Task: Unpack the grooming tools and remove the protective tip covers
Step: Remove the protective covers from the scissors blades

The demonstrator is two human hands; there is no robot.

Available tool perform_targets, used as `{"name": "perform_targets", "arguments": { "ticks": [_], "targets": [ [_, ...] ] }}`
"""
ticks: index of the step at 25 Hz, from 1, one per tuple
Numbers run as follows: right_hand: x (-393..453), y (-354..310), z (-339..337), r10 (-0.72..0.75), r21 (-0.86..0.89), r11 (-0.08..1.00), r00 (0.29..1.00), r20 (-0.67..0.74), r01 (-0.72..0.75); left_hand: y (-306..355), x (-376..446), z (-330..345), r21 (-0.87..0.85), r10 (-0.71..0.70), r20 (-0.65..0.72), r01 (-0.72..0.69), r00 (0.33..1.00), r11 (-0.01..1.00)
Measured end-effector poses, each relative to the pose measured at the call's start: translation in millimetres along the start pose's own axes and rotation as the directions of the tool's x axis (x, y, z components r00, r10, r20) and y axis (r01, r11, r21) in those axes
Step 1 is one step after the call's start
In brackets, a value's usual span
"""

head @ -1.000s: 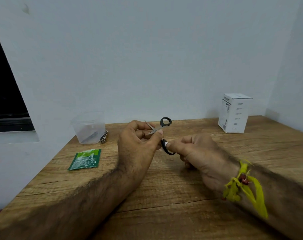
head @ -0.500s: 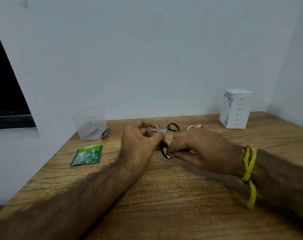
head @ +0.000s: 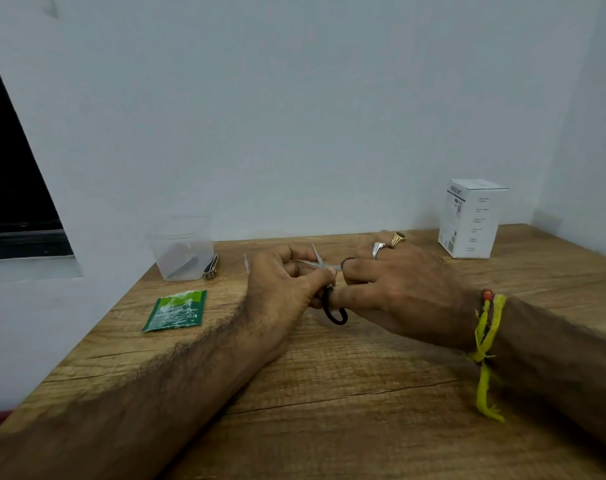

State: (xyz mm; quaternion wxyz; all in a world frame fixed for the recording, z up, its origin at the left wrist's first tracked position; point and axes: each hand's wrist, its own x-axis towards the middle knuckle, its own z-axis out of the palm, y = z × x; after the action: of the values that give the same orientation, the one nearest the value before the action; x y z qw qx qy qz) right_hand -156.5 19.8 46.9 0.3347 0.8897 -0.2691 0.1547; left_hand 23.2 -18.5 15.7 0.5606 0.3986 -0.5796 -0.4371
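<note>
— So where were the scissors (head: 329, 271)?
— Over the wooden table (head: 329, 393), right of the clear tub (head: 182, 251), blades spread. The left hand (head: 281, 292) pinched them near the pivot.
— And the right hand (head: 395, 289)?
— Its fingers curled through the black handle loops, gripping them.

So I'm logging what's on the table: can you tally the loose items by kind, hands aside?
Small scissors, held in both hands: 1
Nail clipper: 1
Clear plastic container: 1
Green sachet: 1
White box: 1
Total: 5
</note>
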Motion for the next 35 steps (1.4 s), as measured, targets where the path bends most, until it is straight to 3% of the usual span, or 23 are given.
{"name": "perform_targets", "arguments": {
  "ticks": [6,10,12,14,17,22,25,28,35],
  "targets": [
    [-0.3,-4.3,3.7,0.119,0.166,0.977,0.989,0.09,-0.132,0.6,1.1,-2.5,-0.012,0.041,-0.088,-0.042,0.995,0.999],
    [-5.4,0.5,7.3,0.285,0.446,0.836,0.948,0.144,-0.319,-1.2,4.8,-6.5,0.023,0.063,-0.14,-0.061,0.988,0.998],
    [-7.8,2.0,9.5,0.426,0.612,0.686,0.899,0.101,-0.394,-2.1,9.6,-13.6,0.019,0.062,-0.18,-0.059,0.982,0.998],
    [-9.2,2.3,12.0,0.591,0.705,0.568,0.806,0.01,-0.425,-1.9,11.7,-17.0,-0.012,0.052,-0.146,-0.054,0.988,0.998],
    [-6.4,-2.6,16.0,0.705,0.684,0.568,0.699,-0.117,-0.458,-2.9,8.6,-13.0,0.026,0.093,-0.02,-0.092,0.995,0.995],
    [-2.4,-9.2,20.5,0.756,0.682,0.561,0.626,-0.19,-0.47,1.0,6.5,-9.6,0.015,0.098,-0.009,-0.098,0.995,0.995],
    [-3.4,-9.0,22.7,0.857,0.806,0.344,0.511,-0.061,-0.481,3.2,4.2,-6.0,0.04,0.113,0.006,-0.113,0.994,0.993],
    [-2.0,-11.1,26.7,0.854,0.878,0.091,0.49,0.175,-0.471,3.7,2.3,-7.0,0.043,0.103,0.009,-0.103,0.995,0.994],
    [2.2,-14.9,29.3,0.854,0.925,-0.131,0.434,0.288,-0.355,-1.5,1.5,-5.3,0.093,0.031,-0.107,-0.021,0.994,0.995]
  ]
}}
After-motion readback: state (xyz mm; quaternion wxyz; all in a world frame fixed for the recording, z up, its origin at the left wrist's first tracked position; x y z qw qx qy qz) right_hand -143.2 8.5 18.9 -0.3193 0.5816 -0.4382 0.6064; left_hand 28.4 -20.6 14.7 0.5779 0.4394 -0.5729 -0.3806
